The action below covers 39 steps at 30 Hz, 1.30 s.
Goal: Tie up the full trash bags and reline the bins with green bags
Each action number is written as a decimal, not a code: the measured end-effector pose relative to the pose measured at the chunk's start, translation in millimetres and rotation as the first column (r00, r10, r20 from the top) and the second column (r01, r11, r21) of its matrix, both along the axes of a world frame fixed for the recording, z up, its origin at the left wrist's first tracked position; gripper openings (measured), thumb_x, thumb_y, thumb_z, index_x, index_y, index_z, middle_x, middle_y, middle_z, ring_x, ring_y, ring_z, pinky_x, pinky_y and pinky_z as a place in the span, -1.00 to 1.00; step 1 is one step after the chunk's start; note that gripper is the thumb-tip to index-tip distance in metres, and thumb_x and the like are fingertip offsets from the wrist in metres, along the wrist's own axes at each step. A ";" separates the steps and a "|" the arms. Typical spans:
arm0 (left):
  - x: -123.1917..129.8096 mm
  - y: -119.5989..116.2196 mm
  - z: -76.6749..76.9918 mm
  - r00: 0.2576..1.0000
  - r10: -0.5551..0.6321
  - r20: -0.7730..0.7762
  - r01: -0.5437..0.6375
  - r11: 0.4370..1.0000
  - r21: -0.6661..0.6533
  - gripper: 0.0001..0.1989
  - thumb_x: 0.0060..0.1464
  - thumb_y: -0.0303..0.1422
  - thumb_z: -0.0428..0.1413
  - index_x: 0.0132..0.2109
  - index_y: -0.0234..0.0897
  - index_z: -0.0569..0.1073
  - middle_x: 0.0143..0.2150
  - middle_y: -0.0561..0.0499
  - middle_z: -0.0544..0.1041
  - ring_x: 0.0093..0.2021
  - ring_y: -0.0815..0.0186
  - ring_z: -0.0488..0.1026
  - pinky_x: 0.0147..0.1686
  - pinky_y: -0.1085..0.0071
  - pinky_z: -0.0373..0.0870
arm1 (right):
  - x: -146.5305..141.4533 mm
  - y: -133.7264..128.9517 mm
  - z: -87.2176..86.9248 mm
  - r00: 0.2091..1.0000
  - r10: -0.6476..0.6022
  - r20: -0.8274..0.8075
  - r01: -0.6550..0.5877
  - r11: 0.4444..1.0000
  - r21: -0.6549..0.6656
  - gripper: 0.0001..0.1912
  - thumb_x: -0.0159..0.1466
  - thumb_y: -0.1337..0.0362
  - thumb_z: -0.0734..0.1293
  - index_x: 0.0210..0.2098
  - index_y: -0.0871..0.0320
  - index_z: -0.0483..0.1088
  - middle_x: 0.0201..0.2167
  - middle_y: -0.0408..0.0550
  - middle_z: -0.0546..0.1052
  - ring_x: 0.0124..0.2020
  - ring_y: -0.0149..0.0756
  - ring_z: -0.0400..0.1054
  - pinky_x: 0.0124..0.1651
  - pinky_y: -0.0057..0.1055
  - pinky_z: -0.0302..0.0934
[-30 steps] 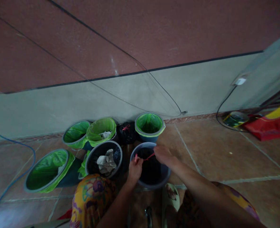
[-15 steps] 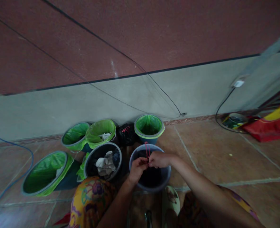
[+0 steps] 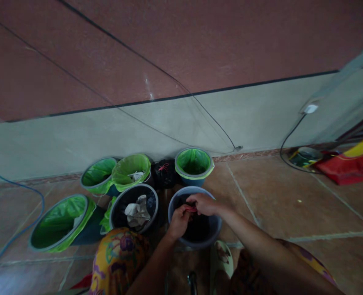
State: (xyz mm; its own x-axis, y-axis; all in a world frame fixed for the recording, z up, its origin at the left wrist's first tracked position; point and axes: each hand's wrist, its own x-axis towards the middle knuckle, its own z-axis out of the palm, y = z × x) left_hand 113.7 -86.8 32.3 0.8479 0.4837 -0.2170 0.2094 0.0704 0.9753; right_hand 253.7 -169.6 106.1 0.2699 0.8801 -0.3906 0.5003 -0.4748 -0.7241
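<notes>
Single head-worn camera, facing forward and steeply down. The viewpoint lies above the left hand (image 3: 179,223) and right hand (image 3: 203,204), close over the bucket (image 3: 215,229), both near the lower middle. The wall (image 3: 261,112) stands farther off, filling the upper half; its base slants up rightward across the view.
</notes>
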 end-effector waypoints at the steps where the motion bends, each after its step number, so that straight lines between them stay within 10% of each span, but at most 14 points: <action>1: 0.1 0.0 1.3 1.000 0.002 0.004 -0.002 1.000 0.005 -0.79 0.10 -0.24 0.07 -0.31 -0.28 0.49 -0.38 0.03 0.48 -0.41 0.41 0.38 -0.40 0.50 0.35 | -2.4 -1.0 -0.8 0.998 0.060 0.000 -0.060 0.998 -0.035 -0.60 0.09 0.54 0.19 -0.15 0.19 0.49 -0.27 -0.06 0.57 -0.38 -0.43 0.42 -0.39 -0.58 0.19; 10: -1.3 1.3 1.4 0.997 0.067 -0.028 -0.065 0.996 0.060 -0.83 0.09 -0.29 0.01 -0.29 -0.26 0.44 -0.44 0.06 0.46 -0.47 0.42 0.39 -0.45 0.50 0.34 | -3.8 -0.4 -2.2 0.990 0.099 0.098 -0.078 0.978 -0.193 -0.79 0.13 0.39 0.24 -0.38 0.23 0.53 -0.62 -0.16 0.41 -0.64 -0.49 0.22 -0.55 -0.53 -0.02; 23: 0.7 5.6 11.7 0.974 0.186 -0.130 -0.224 0.878 -0.422 -0.73 -0.21 -0.26 0.25 -0.31 -0.32 0.53 -0.43 0.02 0.54 -0.46 0.42 0.44 -0.37 0.46 0.34 | -0.2 -1.2 8.0 0.991 0.051 0.126 -0.041 0.996 -0.076 -0.77 0.18 0.28 0.29 -0.43 0.23 0.58 -0.72 -0.22 0.29 -0.61 -0.49 0.15 -0.49 -0.50 -0.05; 29: 1.3 7.2 10.5 0.987 0.143 -0.066 -0.146 0.989 -0.029 -0.90 -0.20 -0.42 0.21 -0.42 -0.23 0.59 -0.43 0.04 0.57 -0.36 0.32 0.45 -0.28 0.41 0.36 | 1.4 -2.2 -2.7 0.959 0.162 0.234 -0.123 0.977 -0.175 -0.81 0.12 0.31 0.31 -0.46 0.20 0.58 -0.62 -0.16 0.41 -0.54 -0.46 0.17 -0.46 -0.47 -0.07; 39: -0.8 2.5 14.3 0.996 0.090 0.020 -0.091 0.941 0.325 -0.76 -0.01 -0.51 0.04 -0.28 -0.20 0.58 -0.31 0.01 0.59 -0.28 0.31 0.48 -0.22 0.41 0.38 | -12.3 3.3 -5.1 0.980 0.077 0.182 -0.078 0.997 -0.005 -0.71 0.18 0.46 0.17 -0.25 0.23 0.50 -0.30 0.00 0.57 -0.31 -0.37 0.37 -0.29 -0.49 0.10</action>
